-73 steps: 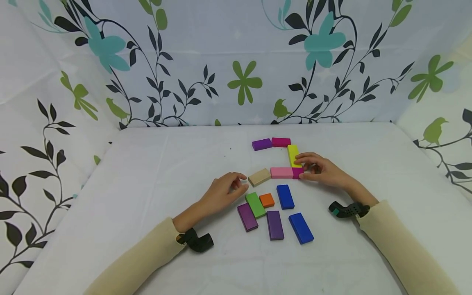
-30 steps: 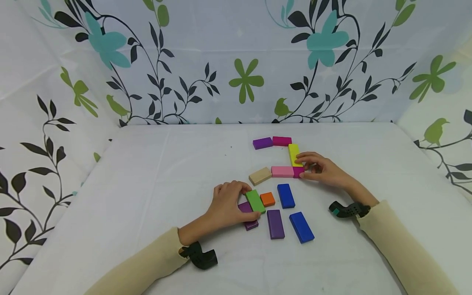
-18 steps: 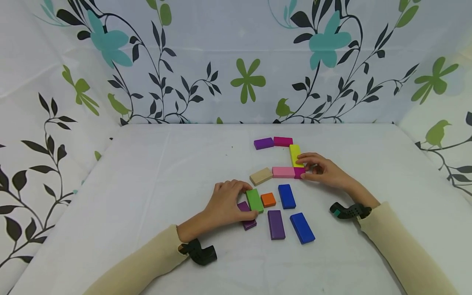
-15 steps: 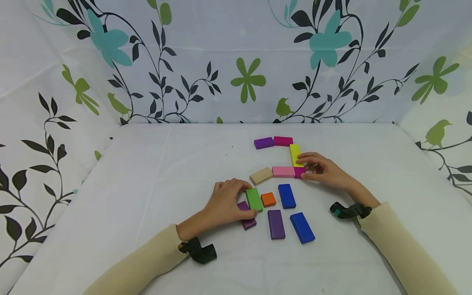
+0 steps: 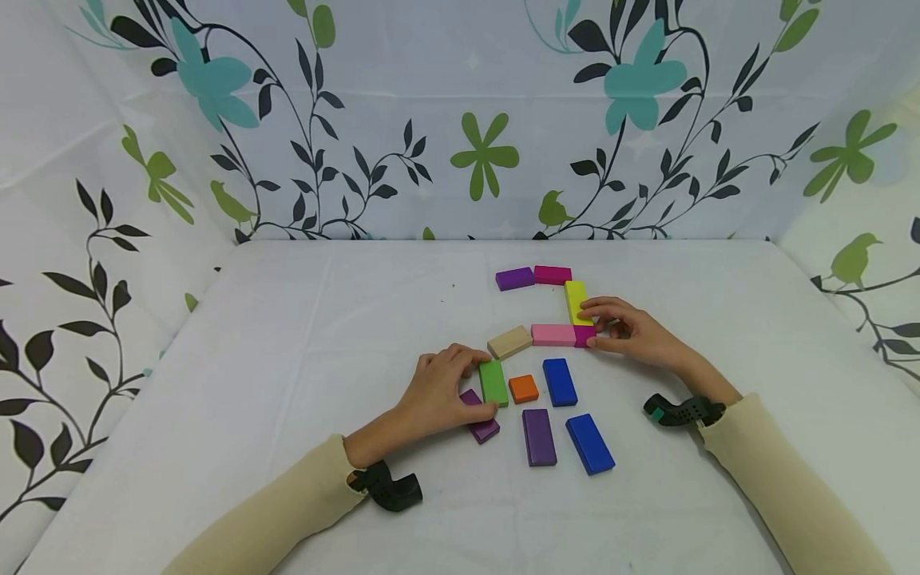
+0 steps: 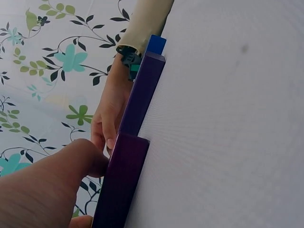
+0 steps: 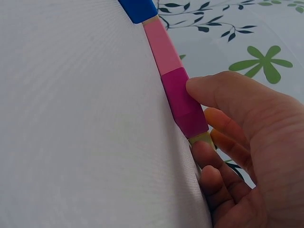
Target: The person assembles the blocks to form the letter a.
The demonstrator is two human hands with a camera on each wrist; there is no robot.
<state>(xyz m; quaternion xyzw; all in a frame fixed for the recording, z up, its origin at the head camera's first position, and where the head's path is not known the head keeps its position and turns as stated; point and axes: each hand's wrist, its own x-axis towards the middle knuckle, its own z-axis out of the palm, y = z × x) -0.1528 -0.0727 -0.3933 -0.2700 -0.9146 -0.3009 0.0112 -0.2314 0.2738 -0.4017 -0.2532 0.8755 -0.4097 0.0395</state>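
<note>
Thumb and fingers of my left hand (image 5: 438, 391) grip the two ends of a green block (image 5: 493, 383) in the head view. Below that thumb lies a purple block (image 5: 485, 431), partly covered; in the left wrist view this purple block (image 6: 122, 178) hides the green one. My right hand (image 5: 628, 331) rests at the corner of a block row, fingers loosely bent. Its thumb touches a magenta block (image 7: 183, 97) in the right wrist view, while its fingertips lie by the yellow block (image 5: 574, 299). A pink block (image 5: 553, 335) adjoins the magenta one, with a tan block (image 5: 510, 343) angled at its left.
Right of the green block lie an orange block (image 5: 523, 389), an upper blue block (image 5: 560, 382), a second purple block (image 5: 539, 438) and a lower blue block (image 5: 590, 444). A violet block (image 5: 514, 279) and a crimson block (image 5: 553, 275) top the row. Patterned cloth (image 5: 402, 72) hangs behind.
My left hand came down from beside the tan block and took hold of the green block. It has since shifted the green block slightly left and away, turning it straighter. My right hand stays put.
</note>
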